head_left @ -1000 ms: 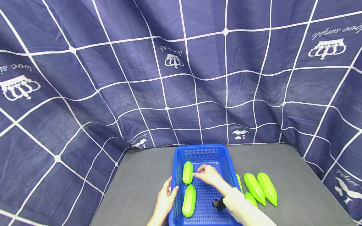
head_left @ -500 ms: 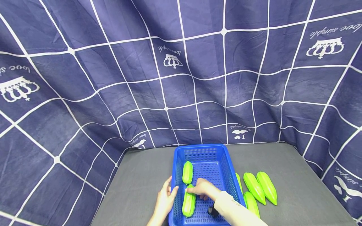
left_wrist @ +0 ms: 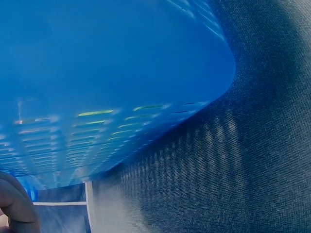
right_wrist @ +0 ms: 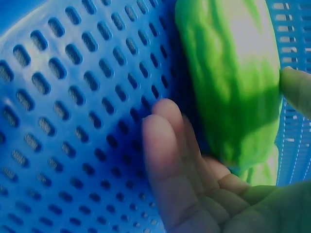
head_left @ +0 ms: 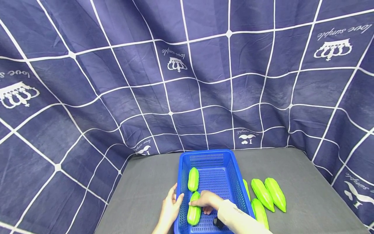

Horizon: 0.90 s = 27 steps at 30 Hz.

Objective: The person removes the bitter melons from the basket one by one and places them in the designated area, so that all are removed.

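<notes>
Two green ribbed gourds lie end to end along the left side of a blue perforated basket [head_left: 181, 172]: a farther gourd [head_left: 193, 179] and a nearer gourd [head_left: 193, 217]. My right hand [head_left: 208, 200] reaches into the basket and pinches the nearer gourd. In the right wrist view its thumb [right_wrist: 295, 90] lies on one side of this gourd [right_wrist: 238, 87] and a finger touches near its end, while other fingers [right_wrist: 163, 145] stretch out beside it. My left hand [head_left: 170, 205] grips the basket's left rim, thumb on top; the left wrist view shows its curled fingers [left_wrist: 17, 204] beside the basket wall.
Several more green gourds lie on the grey table [head_left: 146, 182] right of the basket, including a pair [head_left: 275, 194] farthest right and one gourd [head_left: 259, 213] close to the basket wall. A dark blue grid-patterned cloth [head_left: 216, 94] hangs behind and at the sides.
My right hand has moved from beside the farther gourd toward me and onto the nearer one, its thumb now on that gourd's far side. The left hand stays on the basket rim.
</notes>
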Tool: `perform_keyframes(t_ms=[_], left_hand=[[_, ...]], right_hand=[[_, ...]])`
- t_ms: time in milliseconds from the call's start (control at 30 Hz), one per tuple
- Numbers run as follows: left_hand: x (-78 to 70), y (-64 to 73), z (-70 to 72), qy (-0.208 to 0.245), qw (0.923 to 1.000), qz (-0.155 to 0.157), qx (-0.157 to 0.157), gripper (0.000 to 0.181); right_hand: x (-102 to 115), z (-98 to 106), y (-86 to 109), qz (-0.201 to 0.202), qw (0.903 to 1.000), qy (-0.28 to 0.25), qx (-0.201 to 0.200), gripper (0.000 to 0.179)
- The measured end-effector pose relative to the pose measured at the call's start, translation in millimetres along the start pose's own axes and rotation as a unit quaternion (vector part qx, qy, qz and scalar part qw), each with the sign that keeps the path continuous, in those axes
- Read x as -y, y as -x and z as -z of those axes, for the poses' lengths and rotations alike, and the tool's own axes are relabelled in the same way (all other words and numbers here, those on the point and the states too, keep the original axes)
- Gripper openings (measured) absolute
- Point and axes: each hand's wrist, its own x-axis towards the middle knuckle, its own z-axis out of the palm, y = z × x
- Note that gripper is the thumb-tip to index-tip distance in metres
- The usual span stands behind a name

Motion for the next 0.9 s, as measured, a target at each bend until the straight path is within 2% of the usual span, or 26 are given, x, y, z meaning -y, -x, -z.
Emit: perform_keyframes(t_ms=[167, 467, 733, 900], left_hand=[[0.1, 1.1, 0.0, 0.000, 1.0000, 0.003, 0.006, 0.055], [0.1, 1.7, 0.7, 0.002, 1.0000, 0.002, 0.004, 0.053], [-1.6, 1.9, -0.5, -0.005, 0.9995, -0.023, -0.022, 0.051], [-2.1, 1.5, -0.7, -0.010, 0.9998, -0.007, -0.018, 0.051]], right_hand=[[2, -3, 0.9, 0.008, 0.9996, -0.026, -0.011, 0.039], [-4, 2, -1.2, 0.000, 0.9982, -0.060, 0.009, 0.032], [-5, 15, -1.9, -0.006, 0.9959, -0.088, 0.021, 0.024], [-4, 27, -1.8, -0.004, 0.9935, -0.112, 0.021, 0.021]])
